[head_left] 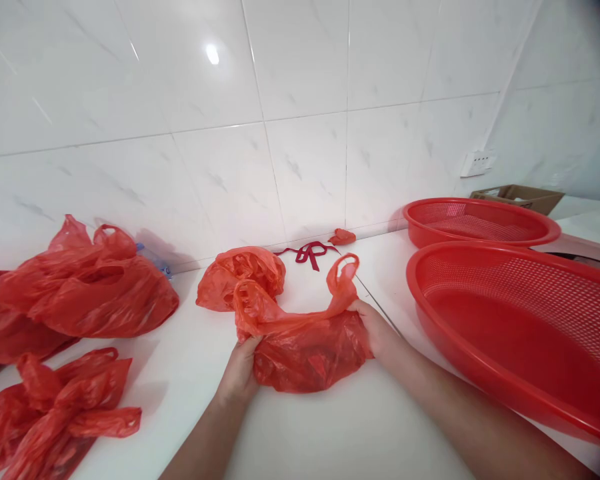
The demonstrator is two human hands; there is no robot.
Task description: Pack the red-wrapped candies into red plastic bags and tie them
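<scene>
Between my hands is a red plastic bag (pixel 313 350) with two loop handles standing up and something dark red inside that I cannot make out. My left hand (pixel 243 370) grips its left side below one handle, fingers partly hidden by the plastic. On the other side, my right hand (pixel 373 327) closes on the bag's right edge under the second handle. Just behind the left handle lies another filled red plastic bag (pixel 260 263), bunched up on the white table (pixel 350 427).
Several red plastic bags (pixel 115 293) are heaped at the left. To the right stand a large red plastic basket (pixel 445 333) and a second red basket (pixel 420 233) behind it. A dark red ribbon (pixel 310 252) lies near the tiled wall. A cardboard box (pixel 540 199) sits at far right.
</scene>
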